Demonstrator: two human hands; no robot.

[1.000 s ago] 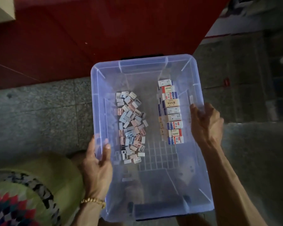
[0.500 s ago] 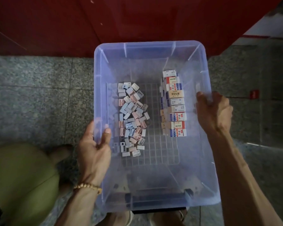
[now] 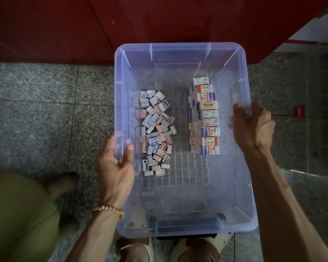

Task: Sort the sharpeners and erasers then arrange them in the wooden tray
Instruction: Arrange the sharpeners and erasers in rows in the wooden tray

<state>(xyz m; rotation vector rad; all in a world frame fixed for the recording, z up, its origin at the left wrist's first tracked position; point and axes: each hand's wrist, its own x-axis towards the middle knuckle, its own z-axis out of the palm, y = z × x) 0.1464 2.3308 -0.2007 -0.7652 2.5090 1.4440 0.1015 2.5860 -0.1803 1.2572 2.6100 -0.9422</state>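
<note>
Sharpeners (image 3: 155, 133), a loose heap running lengthwise, lie along the left side of the clear bin (image 3: 178, 53); erasers (image 3: 206, 118) form a neat stacked column along its right side, labels up. We grasp the bin's left rim with our left hand (image 3: 116, 167) and the right rim with our right hand (image 3: 252, 123), above the speckled floor (image 3: 45, 110). The erasers' lower layers are hard to read.

Clear bin (image 3: 180, 53) holds sharpeners (image 3: 155, 133) left, erasers (image 3: 206, 116) right
</note>
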